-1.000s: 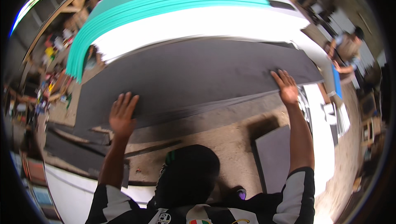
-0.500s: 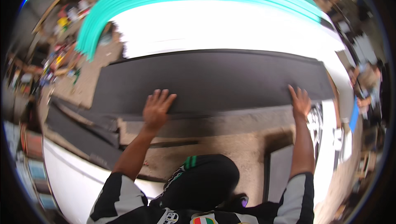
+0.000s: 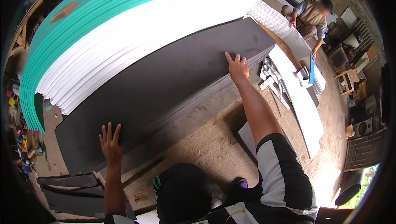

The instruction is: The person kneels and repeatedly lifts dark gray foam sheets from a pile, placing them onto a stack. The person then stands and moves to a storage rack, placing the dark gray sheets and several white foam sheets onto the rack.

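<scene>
Since the earlier frame, the whole scene has swung round in my feed: the dark stack [image 3: 173, 79], nearly level then, now slants. Its long axis runs from low at left to high at right, the narrow right end pointing toward a co-worker [image 3: 307, 17].

Position: low over the floor [image 3: 198, 145], along the jagged near side of a white stack [image 3: 123, 50] topped by teal sheets [image 3: 90, 13].

Materials: the dark stack is thin, matt, smooth sheets, long and roughly rectangular; layered edges show along its near side. White sheets ragged at the ends, teal ones drooping at left. I note a pale sheet [image 3: 299, 44] with a dimpled texture beside the co-worker.

Hands: left hand [image 3: 111, 147] at the near edge toward the left end, right hand [image 3: 239, 68] at the near edge toward the right end. Both palms down, fingers fanned; neither grip clasps anything. Pressure I cannot tell.
</scene>
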Action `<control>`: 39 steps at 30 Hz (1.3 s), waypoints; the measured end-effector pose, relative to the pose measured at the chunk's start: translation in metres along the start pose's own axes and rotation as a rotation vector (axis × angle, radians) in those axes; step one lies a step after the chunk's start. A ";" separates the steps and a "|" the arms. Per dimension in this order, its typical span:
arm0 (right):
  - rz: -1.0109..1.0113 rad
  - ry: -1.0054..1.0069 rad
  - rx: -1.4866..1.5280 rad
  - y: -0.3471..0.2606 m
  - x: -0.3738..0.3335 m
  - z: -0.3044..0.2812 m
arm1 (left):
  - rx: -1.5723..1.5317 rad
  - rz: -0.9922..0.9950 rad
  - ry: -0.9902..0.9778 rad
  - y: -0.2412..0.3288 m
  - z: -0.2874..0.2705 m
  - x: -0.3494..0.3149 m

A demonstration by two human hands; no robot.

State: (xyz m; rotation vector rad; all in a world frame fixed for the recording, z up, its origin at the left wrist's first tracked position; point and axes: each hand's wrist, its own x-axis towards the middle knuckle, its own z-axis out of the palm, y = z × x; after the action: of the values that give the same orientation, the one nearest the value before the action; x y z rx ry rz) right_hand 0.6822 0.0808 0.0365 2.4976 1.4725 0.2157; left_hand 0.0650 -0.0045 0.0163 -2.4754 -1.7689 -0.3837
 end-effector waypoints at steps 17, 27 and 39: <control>-0.180 0.077 -0.123 0.008 0.005 0.027 | -0.067 0.036 0.058 0.002 0.015 0.007; -0.164 -0.018 -0.104 -0.035 -0.044 -0.016 | -0.085 0.012 0.062 0.011 0.016 0.016; -0.191 -0.020 0.148 -0.038 -0.048 -0.002 | -0.010 0.070 0.084 0.002 0.032 0.006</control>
State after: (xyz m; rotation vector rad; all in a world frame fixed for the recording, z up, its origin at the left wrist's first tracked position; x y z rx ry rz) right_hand 0.6266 0.0572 0.0271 2.4398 1.7644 0.0488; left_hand 0.0736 0.0065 -0.0130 -2.4809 -1.6475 -0.4845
